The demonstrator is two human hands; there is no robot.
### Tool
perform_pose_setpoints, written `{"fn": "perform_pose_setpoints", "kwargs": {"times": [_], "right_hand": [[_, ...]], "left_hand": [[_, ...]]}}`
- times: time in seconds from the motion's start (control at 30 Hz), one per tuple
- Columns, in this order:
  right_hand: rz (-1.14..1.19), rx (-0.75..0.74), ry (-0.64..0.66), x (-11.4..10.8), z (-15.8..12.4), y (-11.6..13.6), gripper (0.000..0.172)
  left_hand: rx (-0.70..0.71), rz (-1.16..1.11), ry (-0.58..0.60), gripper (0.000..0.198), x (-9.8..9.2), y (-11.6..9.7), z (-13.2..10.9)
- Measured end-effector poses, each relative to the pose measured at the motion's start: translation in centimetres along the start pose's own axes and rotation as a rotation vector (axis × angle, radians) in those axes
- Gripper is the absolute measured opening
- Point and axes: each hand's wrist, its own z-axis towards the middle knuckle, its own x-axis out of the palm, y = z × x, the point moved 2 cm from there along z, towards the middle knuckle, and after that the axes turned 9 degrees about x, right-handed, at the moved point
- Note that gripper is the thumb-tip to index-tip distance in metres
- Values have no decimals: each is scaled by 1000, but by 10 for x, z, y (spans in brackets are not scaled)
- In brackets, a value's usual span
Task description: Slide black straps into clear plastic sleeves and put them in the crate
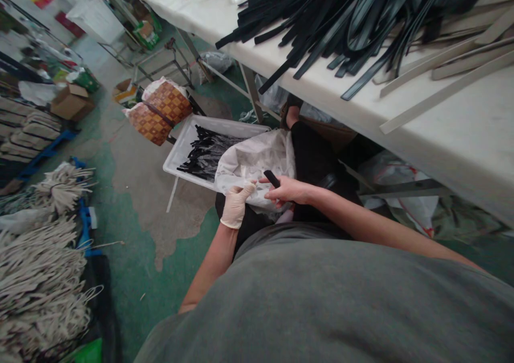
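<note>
Green-and-grey workshop floor (160, 288), work apparently mid-batch: flat black strips (204, 151) heap a white plastic bin (188, 176) at left; long black straps (321, 31) cover the white tabletop (461, 154)'s far right. Above a white cloth sack (233, 159), my bare right hand (287, 190)'s fingers clamp one short black strip (272, 179). My gloved left hand (234, 205)'s fingers press together, their hold unclear; the sack's contents are indistinct.
</note>
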Motion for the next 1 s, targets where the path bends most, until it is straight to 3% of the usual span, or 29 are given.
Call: {"fn": "perform_pose_setpoints", "kwargs": {"times": [0.1, 0.2, 0.33, 0.43, 0.57, 0.67, 0.73, 0.8, 0.9, 1.0], "right_hand": [[-35, 9, 30, 8, -2, -8, 47], [0, 0, 52, 11, 0, -11, 32], [115, -6, 26, 10, 2, -12, 31], [199, 32, -1, 11, 6, -15, 26], [331, 77, -7, 10, 13, -18, 20], [382, 72, -30, 9, 13, -18, 26], [269, 28, -38, 8, 8, -15, 23], [-6, -43, -54, 7, -1, -11, 8], [-406, -139, -134, 2, -17, -9, 21], [-544, -152, -245, -5, -32, -15, 26]], "left_hand": [[26, 132, 84, 34, 19, -4, -4], [73, 255, 73, 27, 27, -7, -9], [213, 471, -3, 11, 22, -8, -13], [287, 516, -12, 13, 17, -8, -15], [311, 569, 59, 20, 15, -10, -16], [296, 616, 39, 15, 12, -12, -14], [247, 587, -33, 11, 7, -11, -12], [163, 482, -128, 16, 0, -8, -9], [-19, 172, -238, 29, -7, 3, -8], [-224, -114, -298, 32, -7, 14, -12]]}}
